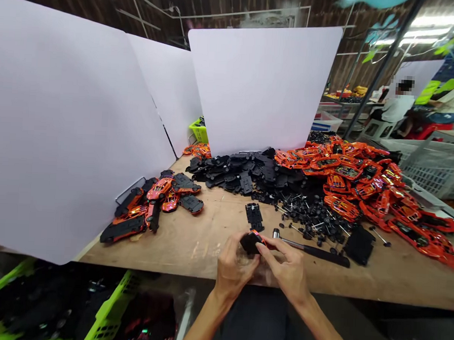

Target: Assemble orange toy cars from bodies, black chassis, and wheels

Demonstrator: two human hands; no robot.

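Observation:
Between my two hands, near the table's front edge, is a toy car [250,242] with a black underside and a bit of orange body showing. My left hand [232,264] grips it from the left, and my right hand [285,264] has its fingers closed on the other side. Just beyond lies a black car chassis [254,216], flat on the wood. A hammer [314,249] rests right of my right hand, its metal head close to my fingers. Wheels and axles [304,214] are heaped behind the hammer.
Black chassis [245,171] are piled at the back, orange car shells [363,177] at the right. Assembled cars [160,197] lie at the left beside a white partition [61,131]. A green crate [109,306] stands below the table edge. People [400,103] sit in the right background.

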